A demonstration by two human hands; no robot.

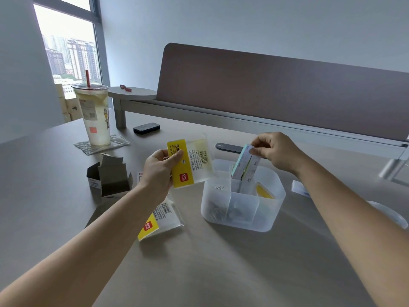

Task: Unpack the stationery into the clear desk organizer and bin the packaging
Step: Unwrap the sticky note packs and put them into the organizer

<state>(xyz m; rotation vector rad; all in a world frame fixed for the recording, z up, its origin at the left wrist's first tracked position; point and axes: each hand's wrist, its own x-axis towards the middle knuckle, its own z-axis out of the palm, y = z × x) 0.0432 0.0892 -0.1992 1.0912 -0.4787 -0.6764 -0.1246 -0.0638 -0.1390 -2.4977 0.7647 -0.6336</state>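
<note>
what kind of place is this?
Probably an office workstation: a desk backed by a brown divider panel, a cable port set in its top, and a window onto high-rise towers.

Soft, cool daylight comes from the window (66, 47) at upper left, which is overexposed so the sky blows out white. The room is evenly lit, fairly bright. Faint, diffuse shadows fall toward the right and near side of things on the bench (199, 262). Wide-angle distortion bends the partition and the forearms near the edges. Focus is fair, with slight softness throughout.
</note>
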